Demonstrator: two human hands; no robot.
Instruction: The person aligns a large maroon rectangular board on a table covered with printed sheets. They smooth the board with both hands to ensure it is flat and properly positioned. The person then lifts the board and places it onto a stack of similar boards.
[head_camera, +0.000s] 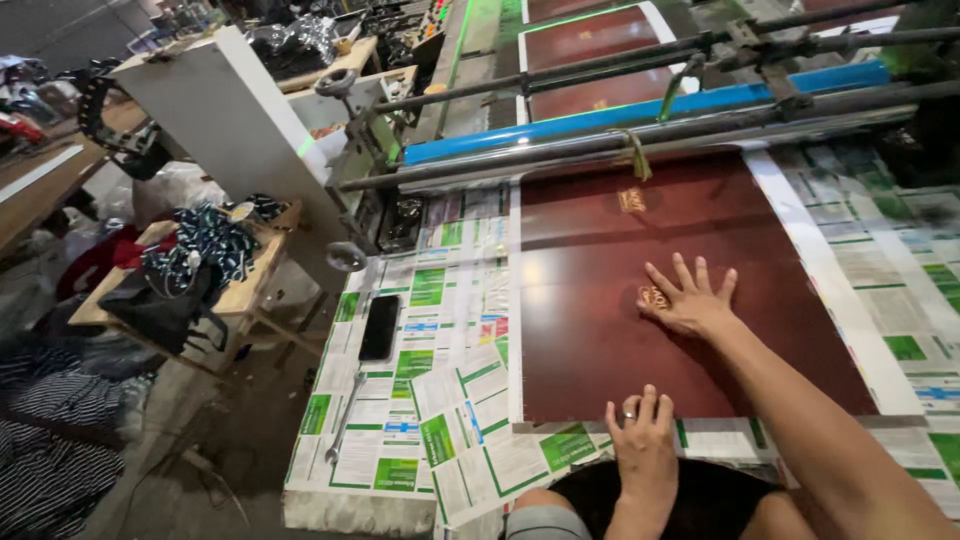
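Observation:
A large glossy dark-red sheet (600, 330) with small gold emblems lies flat on a table covered in newspaper (440, 330). My right hand (690, 298) rests palm-down on the sheet with its fingers spread, beside one gold emblem. At the sheet's near edge, my left hand (642, 440), wearing a ring, lies flat with its fingers together over the white border. Neither hand holds anything.
Metal rollers and a blue bar (640, 115) of a machine cross the sheet's far end, with more red sheets (590, 40) beyond. A black phone (379, 327) and a wrench (342, 415) lie on the newspaper at left. A wooden stool (240, 290) with clothes stands left of the table.

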